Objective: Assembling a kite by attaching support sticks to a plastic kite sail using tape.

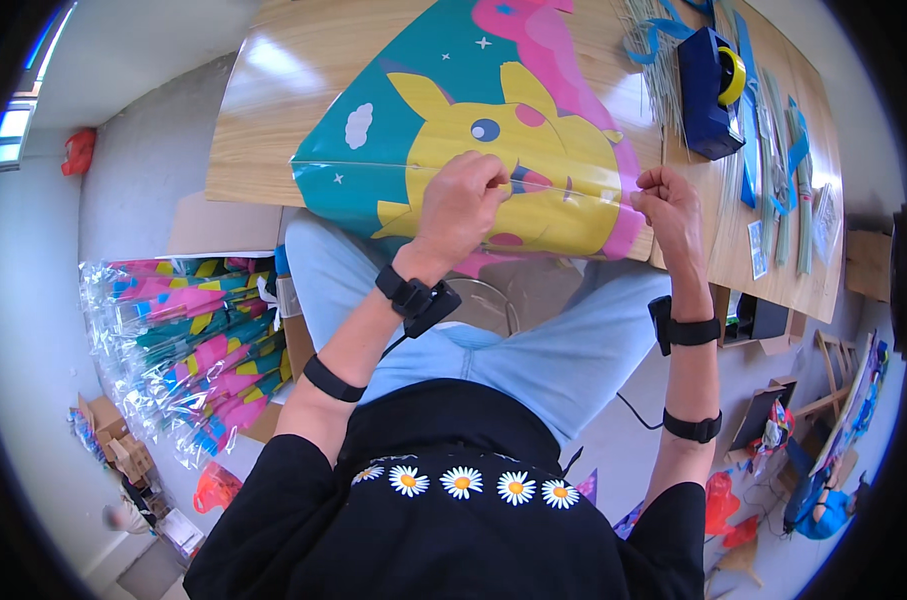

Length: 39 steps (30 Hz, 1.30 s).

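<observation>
Two hands on one sheet: both reach over the printed sheet, apart from each other, perhaps so that a thin, floppy thing is steadied at two places.
Left hand: the left hand bends over the yellow figure near the sheet's middle, fingers curled together; what they pinch, if anything, is hidden, so I cannot tell.
Right hand: the right hand is at the sheet's pink right edge, thumb and fingertips drawn close; whether something thin sits between them is too small to tell.
Printed sheet: spread on the worktop, its near part reaching past the edge above the lap, which probably brings it within easy reach.
Pale line: a pale line crosses the sheet between its sides; rod or fold, I cannot tell. Both hands are near it, which suggests it guides their placing.
Tape dispenser: the blue tape dispenser stands beyond the right hand, beside thin rods and blue ribbon, likely grouped there for reach without covering the sheet.
Wrapped bundles: colourful bundles in clear wrap lie at the left, off the worktop, seemingly to spare room.
</observation>
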{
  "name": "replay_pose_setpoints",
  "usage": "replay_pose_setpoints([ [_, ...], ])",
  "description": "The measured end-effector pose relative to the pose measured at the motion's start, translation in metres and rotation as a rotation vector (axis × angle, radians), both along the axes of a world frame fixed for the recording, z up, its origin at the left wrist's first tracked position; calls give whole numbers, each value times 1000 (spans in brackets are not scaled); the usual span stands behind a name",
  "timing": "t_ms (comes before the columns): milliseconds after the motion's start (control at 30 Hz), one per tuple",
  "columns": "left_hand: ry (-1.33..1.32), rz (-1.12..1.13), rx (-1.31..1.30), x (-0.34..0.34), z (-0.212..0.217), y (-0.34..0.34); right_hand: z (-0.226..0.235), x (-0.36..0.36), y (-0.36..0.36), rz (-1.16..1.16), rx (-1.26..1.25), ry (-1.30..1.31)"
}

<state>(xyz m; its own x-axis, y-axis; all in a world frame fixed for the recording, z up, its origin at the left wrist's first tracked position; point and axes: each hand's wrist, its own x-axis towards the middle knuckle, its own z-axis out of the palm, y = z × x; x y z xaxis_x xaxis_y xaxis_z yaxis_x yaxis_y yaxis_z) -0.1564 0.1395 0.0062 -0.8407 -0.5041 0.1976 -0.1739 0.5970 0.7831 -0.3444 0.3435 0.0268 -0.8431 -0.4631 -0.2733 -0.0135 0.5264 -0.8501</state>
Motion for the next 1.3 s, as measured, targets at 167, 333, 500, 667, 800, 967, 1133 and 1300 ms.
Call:
replay_pose_setpoints([
  [167,16,-18,-20,-2,-9,0,-16,-14,14,10,15,-21],
  [333,-47,31,-53,8,-15,-8,-26,-16,20,34,30,-6],
  [500,50,-86,-218,1,-6,12,-20,-14,14,23,36,-13],
  [667,51,-228,-191,-4,-10,39,-15,-16,13,21,-13,-54],
  [800,17,-219,-234,0,-12,39,-15,-18,15,53,90,40],
  [967,19,-202,-327,-1,-15,36,-28,-19,16,89,123,115],
  [1133,-4,-249,-390,-3,-17,43,-41,-22,20,85,143,120],
  [1300,-48,-277,-413,-1,-24,51,-36,-18,14,77,163,116],
])
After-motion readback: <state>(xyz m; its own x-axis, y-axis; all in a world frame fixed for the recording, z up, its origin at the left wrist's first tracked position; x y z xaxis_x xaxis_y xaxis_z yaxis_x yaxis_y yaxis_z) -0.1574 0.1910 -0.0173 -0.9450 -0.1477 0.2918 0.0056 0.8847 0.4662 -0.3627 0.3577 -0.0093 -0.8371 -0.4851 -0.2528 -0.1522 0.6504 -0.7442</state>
